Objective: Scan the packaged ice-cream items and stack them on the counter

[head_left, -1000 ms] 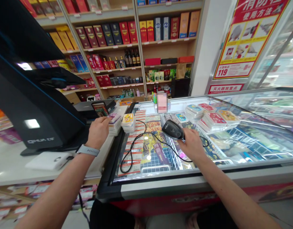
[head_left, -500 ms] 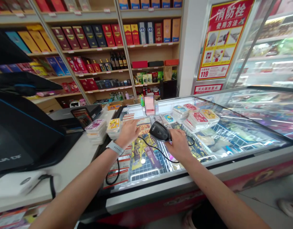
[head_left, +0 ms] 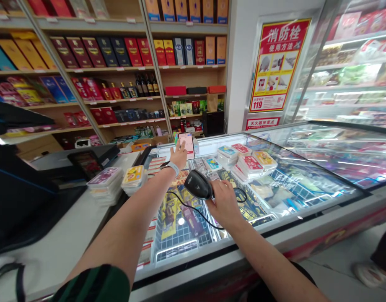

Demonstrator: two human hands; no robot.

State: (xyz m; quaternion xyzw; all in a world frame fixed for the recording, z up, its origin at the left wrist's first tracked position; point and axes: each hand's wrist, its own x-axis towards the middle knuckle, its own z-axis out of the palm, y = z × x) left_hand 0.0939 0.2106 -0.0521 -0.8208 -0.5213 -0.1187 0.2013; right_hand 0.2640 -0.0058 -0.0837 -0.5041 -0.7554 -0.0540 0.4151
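My left hand [head_left: 179, 156] reaches out over the far side of the glass-topped freezer [head_left: 193, 247], fingers spread at the screen of an upright phone [head_left: 187, 145]. Whether a fingertip touches the screen I cannot tell. A watch with a pale band [head_left: 173, 167] is on that wrist. My right hand [head_left: 223, 201] is wrapped round the handle of a black barcode scanner [head_left: 197, 184], whose head points left above the glass. The scanner's black cable [head_left: 205, 219] loops across the freezer top.
Stacks of packaged goods with purple [head_left: 106, 178] and yellow [head_left: 133, 176] labels stand on the left. More packs with red labels [head_left: 247, 164] lie on the glass at right. A dark checkout terminal [head_left: 26, 188] stands far left. Stocked shelves [head_left: 117, 69] line the back.
My left hand has moved forward from beside the yellow-labelled stack to the phone. The right hand keeps hold of the barcode scanner. The whole view has shifted slightly.
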